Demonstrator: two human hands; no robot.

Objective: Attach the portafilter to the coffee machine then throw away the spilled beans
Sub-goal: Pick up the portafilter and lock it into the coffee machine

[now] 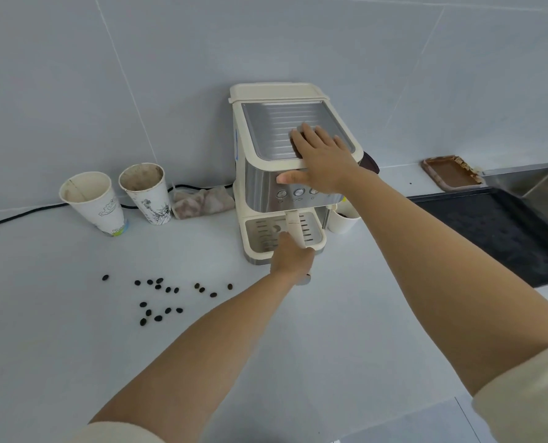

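Left grip (293, 257) clenched on portafilter handle (293, 230) under coffee machine (266, 183); right grip (322, 158) released, flat on top. Locking apparently underway. Beans (159, 298) at 9 o'clock remain on tabletop (74, 346).

Right hand (322, 158) flat, fingers (307, 132) spread; left hand (293, 259) gripping.

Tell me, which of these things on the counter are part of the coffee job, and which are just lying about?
Part of the job:
coffee machine, steadied by the right hand
portafilter handle, gripped by the left hand
spilled beans, still on the counter

Just lying about:
two used paper cups
crumpled cloth
small white cup
brown tray
black mat
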